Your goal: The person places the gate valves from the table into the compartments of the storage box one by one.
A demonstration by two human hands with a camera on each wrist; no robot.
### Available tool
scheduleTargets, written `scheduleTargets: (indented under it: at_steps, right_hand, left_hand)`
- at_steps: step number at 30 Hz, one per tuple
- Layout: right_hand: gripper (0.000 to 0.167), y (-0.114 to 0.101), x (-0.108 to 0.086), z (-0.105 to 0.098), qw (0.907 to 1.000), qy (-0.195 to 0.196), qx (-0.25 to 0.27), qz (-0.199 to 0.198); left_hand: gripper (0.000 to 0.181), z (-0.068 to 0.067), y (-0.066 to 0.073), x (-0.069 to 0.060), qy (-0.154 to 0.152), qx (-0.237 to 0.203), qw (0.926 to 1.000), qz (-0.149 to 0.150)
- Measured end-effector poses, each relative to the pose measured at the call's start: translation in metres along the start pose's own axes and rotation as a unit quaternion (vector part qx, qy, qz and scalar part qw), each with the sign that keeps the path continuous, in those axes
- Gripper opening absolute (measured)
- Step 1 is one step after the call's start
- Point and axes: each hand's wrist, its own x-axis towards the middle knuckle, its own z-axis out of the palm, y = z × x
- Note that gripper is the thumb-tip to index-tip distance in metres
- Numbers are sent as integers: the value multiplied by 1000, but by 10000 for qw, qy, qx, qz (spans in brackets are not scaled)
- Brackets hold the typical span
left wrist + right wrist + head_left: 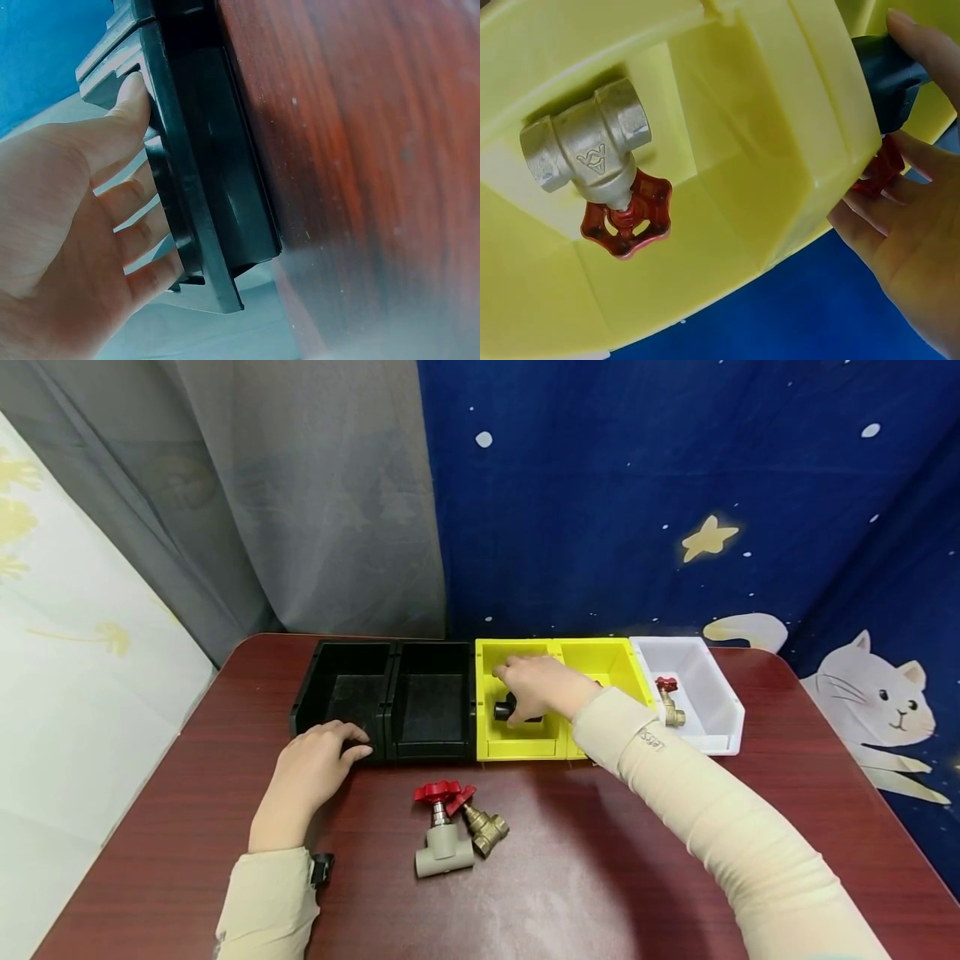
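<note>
Gripping a black plastic pipe valve (505, 711) between the thumb and fingers of the right hand (542, 685), holding it inside the left yellow plastic bin (521, 749), with a red handwheel (881, 166) showing at the fingers in the right wrist view. Not showing clearly, under that hand, any contact between valve and bin floor. Resting the left hand (318, 764) on the front edge of the far-left black plastic bin (360, 697), with fingers spread and relaxed rather than closing round anything.

Appearing to be partway through placing valves into bins, judging from the layout. Probably counting as done two valves lying in bins; probably nearing completion with the black one, pending release. Seemingly leaving two more to handle, both lying near each other on the reddish-brown table (360, 902): a grey plastic tee-shaped valve with a red wheel (444, 852) and a brass valve with a red handle (487, 833).

Looking along the row: seeing only dark floor in the visible parts of the far-left bin and the second black plastic bin (432, 749); finding a dull metal tee valve with a red wheel (592, 142) in the right yellow plastic bin (596, 654), mostly hiding behind the sleeve in the head view; finding a small brass valve with a red wheel (672, 714) in the white plastic bin (701, 693), near its left wall.
</note>
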Motion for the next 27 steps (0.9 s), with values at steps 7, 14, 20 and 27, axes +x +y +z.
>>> scheduleTargets:
  at_steps: [7, 14, 20, 27]
  right_hand:
    - [91, -2, 6, 7, 9999, -150, -63, 36]
    - [92, -4, 8, 12, 9997, -208, -97, 96]
    - [90, -6, 10, 16, 9992, -268, -297, 32]
    - [87, -7, 11, 18, 9988, -301, -393, 11]
  left_hand:
    - [18, -1, 1, 0, -5, -2, 10000, -2]
    - [18, 0, 0, 0, -6, -14, 10000, 8]
    - [18, 0, 0, 0, 3, 0, 10000, 11]
    - [18, 0, 0, 0, -15, 7, 10000, -8]
